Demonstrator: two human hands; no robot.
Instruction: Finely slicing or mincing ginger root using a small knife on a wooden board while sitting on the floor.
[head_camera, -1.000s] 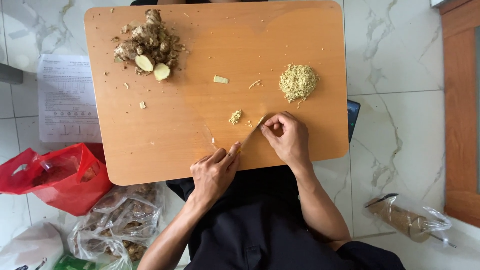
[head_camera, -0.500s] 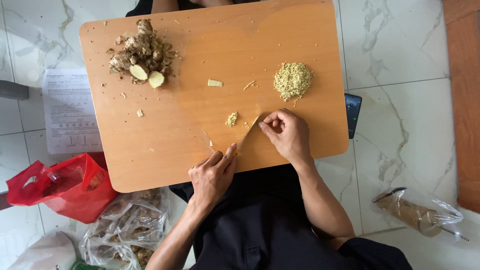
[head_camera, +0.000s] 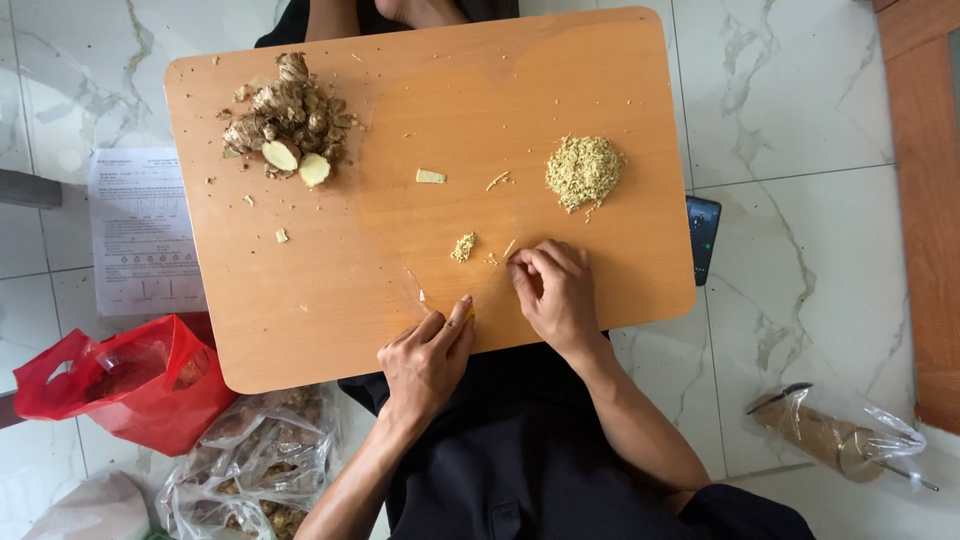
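I sit at a low wooden table (head_camera: 300, 320). My left hand (head_camera: 425, 358) grips the yellowish handle end of a thin knife (head_camera: 492, 282), which shows edge-on and slants up to the right. My right hand (head_camera: 555, 293) pinches the knife's far end with its fingertips. Just left of the blade lies a small heap of minced ginger (head_camera: 462, 246). A bigger mound of minced ginger (head_camera: 583, 171) sits at the right. Whole ginger roots with two cut pieces and peelings (head_camera: 285, 122) lie at the far left. A single ginger slice (head_camera: 430, 176) rests mid-table.
A dark phone (head_camera: 703, 236) pokes out under the table's right edge. On the marble floor are a printed sheet (head_camera: 135, 240), a red plastic bag (head_camera: 120, 385), a clear bag of roots (head_camera: 250, 470) and a plastic-wrapped roll (head_camera: 835, 437). Another person's limbs (head_camera: 400, 12) show at the far edge.
The view has shifted slightly across the table. Both hands stay at the same spot on the near edge, still on the knife beside the small heap.
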